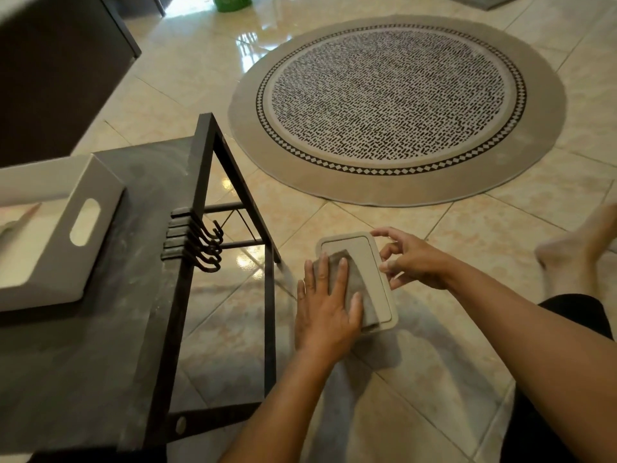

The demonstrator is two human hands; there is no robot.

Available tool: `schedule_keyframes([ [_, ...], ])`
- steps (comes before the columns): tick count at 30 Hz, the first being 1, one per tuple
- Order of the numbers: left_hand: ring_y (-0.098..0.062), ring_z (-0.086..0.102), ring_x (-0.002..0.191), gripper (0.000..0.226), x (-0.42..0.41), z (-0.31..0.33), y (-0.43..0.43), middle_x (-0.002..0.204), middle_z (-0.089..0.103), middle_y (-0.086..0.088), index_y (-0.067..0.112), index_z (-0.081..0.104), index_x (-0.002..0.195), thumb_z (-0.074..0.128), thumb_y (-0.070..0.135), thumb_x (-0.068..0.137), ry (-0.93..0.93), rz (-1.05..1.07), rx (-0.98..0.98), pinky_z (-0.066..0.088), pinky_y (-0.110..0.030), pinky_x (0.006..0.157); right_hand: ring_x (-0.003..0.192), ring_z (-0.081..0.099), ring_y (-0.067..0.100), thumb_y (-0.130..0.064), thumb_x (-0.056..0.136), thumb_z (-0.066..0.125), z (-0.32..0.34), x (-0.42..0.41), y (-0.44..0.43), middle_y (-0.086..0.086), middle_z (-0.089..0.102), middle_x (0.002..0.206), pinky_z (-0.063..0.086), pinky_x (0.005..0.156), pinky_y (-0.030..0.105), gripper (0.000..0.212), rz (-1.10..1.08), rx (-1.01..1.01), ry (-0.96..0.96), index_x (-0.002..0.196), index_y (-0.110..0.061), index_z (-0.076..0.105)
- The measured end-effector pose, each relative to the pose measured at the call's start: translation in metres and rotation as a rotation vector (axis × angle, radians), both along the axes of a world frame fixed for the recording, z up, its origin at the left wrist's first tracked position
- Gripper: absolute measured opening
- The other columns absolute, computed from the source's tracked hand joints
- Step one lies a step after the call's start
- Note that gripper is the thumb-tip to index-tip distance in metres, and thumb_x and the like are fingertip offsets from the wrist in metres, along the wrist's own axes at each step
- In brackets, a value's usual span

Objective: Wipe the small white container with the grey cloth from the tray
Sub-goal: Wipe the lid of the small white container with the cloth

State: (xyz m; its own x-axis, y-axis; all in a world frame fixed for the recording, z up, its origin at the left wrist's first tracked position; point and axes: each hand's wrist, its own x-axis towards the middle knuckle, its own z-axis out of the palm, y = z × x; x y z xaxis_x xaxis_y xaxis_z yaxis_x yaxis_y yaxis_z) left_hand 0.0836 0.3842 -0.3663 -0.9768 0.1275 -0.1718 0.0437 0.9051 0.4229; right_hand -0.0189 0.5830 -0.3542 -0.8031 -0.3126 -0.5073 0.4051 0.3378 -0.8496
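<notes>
Over the floor (444, 355) beside the dark counter (140, 182), the left hand's (325, 307) spread fingers (341, 272) press the grey cloth (354, 284) flat on the small white container (370, 253), whose right rim the right hand's (415, 262) curled fingers (389, 253) grip.

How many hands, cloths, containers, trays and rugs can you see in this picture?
Hands: 2, the left hand and the right hand
Grey cloth: 1
White container: 1
Tray: 1
Round rug: 1
Total: 6
</notes>
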Motion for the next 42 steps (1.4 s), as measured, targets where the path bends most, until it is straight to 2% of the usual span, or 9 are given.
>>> schedule_keyframes([
  [6,-0.020,-0.045,0.138,0.068,0.030,-0.002,0.014,0.156,-0.040,0.005,0.040,-0.021,0.152,0.023,0.053,0.102,-0.029,-0.028,-0.059,-0.021,-0.045,0.118,0.071,0.069,0.020,0.013,0.087,0.061,0.002,0.001,-0.003,0.013,0.058,0.095,0.062,0.062,0.040,0.071,-0.006,0.013,0.002,0.145,-0.023,0.040],
  [14,-0.024,-0.038,0.142,0.063,-0.003,0.004,0.043,0.159,-0.033,0.001,0.037,-0.019,0.152,0.017,0.049,0.102,-0.012,-0.127,-0.173,-0.019,-0.050,0.118,0.086,0.069,0.025,0.014,0.088,0.058,0.003,0.003,0.001,0.014,0.058,0.106,0.063,0.073,0.043,0.079,0.026,-0.015,-0.037,0.151,-0.026,0.034],
  [23,-0.027,-0.033,0.145,0.062,-0.068,0.012,0.039,0.162,-0.028,-0.002,0.031,-0.015,0.155,0.015,0.046,0.102,-0.007,-0.091,-0.208,-0.014,-0.052,0.119,0.089,0.070,0.027,0.018,0.085,0.058,0.003,0.002,0.001,0.015,0.059,0.105,0.063,0.070,0.042,0.084,0.039,-0.021,-0.046,0.149,-0.029,0.035],
  [32,-0.020,-0.033,0.146,0.075,-0.001,0.001,0.034,0.158,-0.035,0.004,0.037,-0.020,0.153,0.027,0.059,0.098,0.121,0.015,-0.021,-0.026,-0.046,0.115,0.079,0.068,0.023,0.018,0.086,0.056,-0.001,0.003,0.001,0.015,0.053,0.101,0.063,0.066,0.042,0.077,0.005,-0.041,-0.046,0.147,-0.026,0.038],
  [33,-0.021,-0.028,0.148,0.083,-0.002,0.003,0.027,0.161,-0.032,0.002,0.037,-0.021,0.153,0.032,0.064,0.095,0.122,0.160,0.062,-0.021,-0.046,0.117,0.080,0.068,0.024,0.017,0.087,0.057,-0.001,0.004,0.001,0.015,0.053,0.100,0.063,0.066,0.042,0.077,0.003,-0.034,-0.044,0.147,-0.026,0.039],
  [35,-0.035,0.009,0.151,0.100,-0.009,0.009,0.011,0.166,0.000,-0.009,0.035,-0.013,0.155,0.051,0.069,0.086,-0.099,0.526,0.403,0.019,-0.057,0.118,0.083,0.068,0.026,0.016,0.087,0.059,0.001,0.005,0.002,0.015,0.054,0.101,0.063,0.067,0.044,0.076,-0.006,-0.024,-0.044,0.146,-0.028,0.040],
  [37,-0.032,0.054,0.119,0.087,-0.007,0.016,-0.006,0.139,0.049,-0.010,0.023,0.029,0.151,0.068,0.059,0.082,-0.397,0.759,0.793,0.053,-0.045,0.086,0.084,0.068,0.027,0.016,0.087,0.059,0.003,0.006,0.002,0.016,0.054,0.102,0.063,0.066,0.043,0.076,-0.011,-0.018,-0.043,0.146,-0.028,0.040],
  [39,-0.021,0.063,0.098,0.056,-0.005,0.022,-0.018,0.113,0.063,-0.004,0.018,0.055,0.123,0.074,0.050,0.081,-0.449,0.732,0.801,0.056,-0.035,0.073,0.082,0.067,0.027,0.016,0.087,0.059,0.004,0.004,0.003,0.016,0.054,0.103,0.063,0.063,0.040,0.077,-0.019,-0.007,-0.044,0.147,-0.027,0.039],
  [42,-0.014,0.063,0.086,0.034,-0.006,0.026,-0.020,0.098,0.063,0.003,0.019,0.059,0.116,0.071,0.036,0.088,-0.247,0.706,0.639,0.059,-0.033,0.070,0.079,0.067,0.025,0.018,0.087,0.056,0.006,0.001,0.002,0.015,0.054,0.101,0.062,0.061,0.038,0.077,-0.029,0.008,-0.037,0.149,-0.025,0.037],
])
